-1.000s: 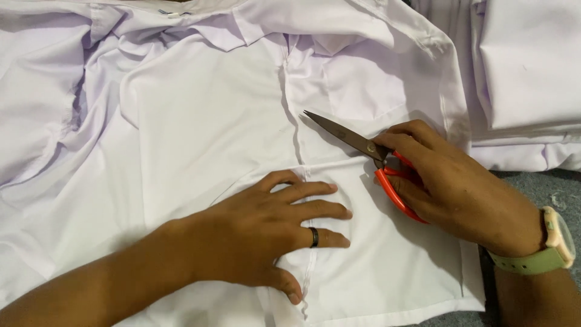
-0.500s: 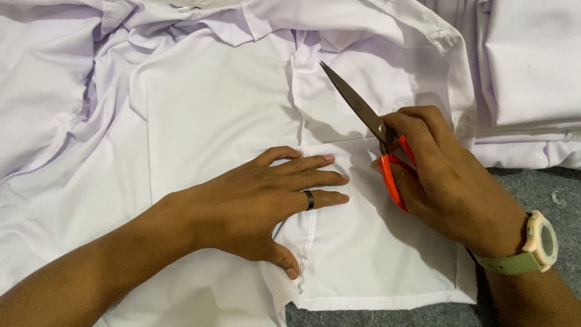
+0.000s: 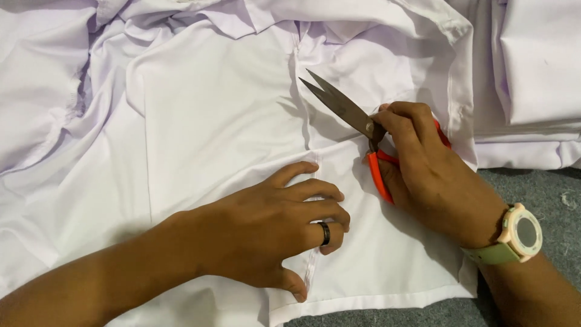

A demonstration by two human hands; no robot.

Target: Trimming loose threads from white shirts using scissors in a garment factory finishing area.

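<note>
- Left hand (image 3: pixel 272 227): palm down, pressed flat, wrist straight; forearm enters from the lower left edge, bare.
- Left fingers (image 3: pixel 315 191): slightly spread, pointing right and up; dark ring on one finger; thumb tucked low, tip pointing down.
- Right hand (image 3: pixel 426 172): closed in a grip, knuckles up, thumb and fingers curled inward, back of hand facing the camera.
- Right wrist: wears a watch with green strap and pale round case; forearm enters from the lower right corner.
</note>
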